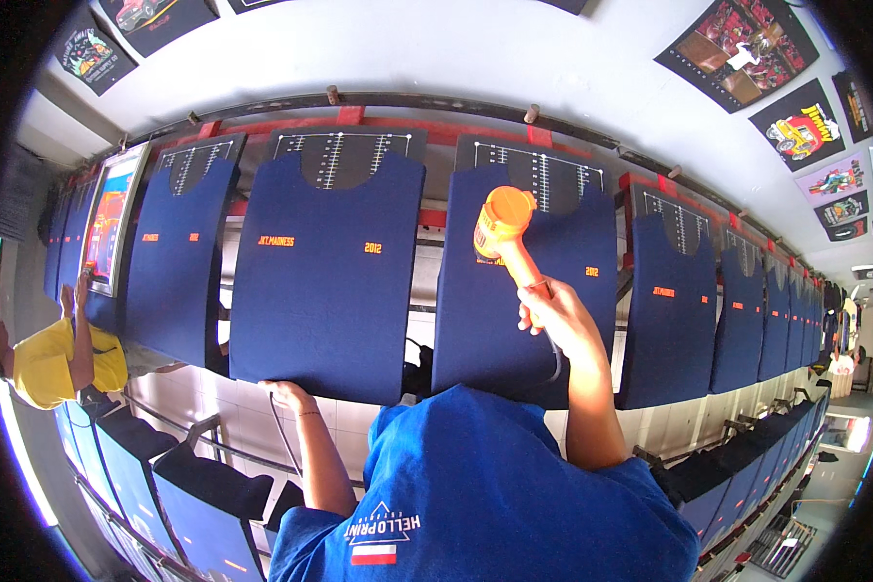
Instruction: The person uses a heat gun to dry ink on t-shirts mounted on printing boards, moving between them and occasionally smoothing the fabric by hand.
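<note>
The right hand [555,312] is clamping the dryer [507,233] by its handle — likely stiff, light, best held there — its head jutting past the fingers. The left hand [289,395] is hiding its grip.

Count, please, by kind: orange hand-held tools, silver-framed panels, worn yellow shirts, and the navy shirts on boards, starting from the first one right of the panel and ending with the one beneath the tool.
Orange hand-held tool: 1
Silver-framed panel: 1
Worn yellow shirt: 1
Navy shirts on boards: 3
Total: 6
</note>
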### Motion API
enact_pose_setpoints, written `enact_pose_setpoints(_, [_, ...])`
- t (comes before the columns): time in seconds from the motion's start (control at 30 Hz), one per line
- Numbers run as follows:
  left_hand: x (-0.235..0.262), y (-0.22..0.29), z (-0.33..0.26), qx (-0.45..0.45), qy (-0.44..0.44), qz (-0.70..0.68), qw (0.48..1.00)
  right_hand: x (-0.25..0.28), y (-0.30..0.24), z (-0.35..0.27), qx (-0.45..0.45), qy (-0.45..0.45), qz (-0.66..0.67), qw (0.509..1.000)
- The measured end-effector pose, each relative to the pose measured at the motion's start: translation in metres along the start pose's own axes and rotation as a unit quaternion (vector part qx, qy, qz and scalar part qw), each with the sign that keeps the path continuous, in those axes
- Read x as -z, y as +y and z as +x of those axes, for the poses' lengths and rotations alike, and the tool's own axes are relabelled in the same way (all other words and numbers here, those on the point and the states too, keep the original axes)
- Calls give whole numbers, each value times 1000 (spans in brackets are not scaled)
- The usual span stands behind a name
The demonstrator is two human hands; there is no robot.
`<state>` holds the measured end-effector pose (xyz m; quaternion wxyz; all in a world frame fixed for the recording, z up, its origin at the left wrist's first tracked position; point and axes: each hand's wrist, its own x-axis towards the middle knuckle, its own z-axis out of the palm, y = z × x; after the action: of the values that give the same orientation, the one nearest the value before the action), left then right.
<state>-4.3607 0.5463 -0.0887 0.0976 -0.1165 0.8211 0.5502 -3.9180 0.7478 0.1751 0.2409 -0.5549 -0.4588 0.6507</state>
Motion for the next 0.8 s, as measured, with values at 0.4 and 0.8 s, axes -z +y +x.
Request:
enact_pose_setpoints(0.4, [-3,23,-24,2,-33,-33,999,-5,-4,-4,12,18,6,1000])
enact_pose_setpoints(0.8, [-7,37,-39,17,-48,-81,995,-3,1,-7,0,9,4,1000])
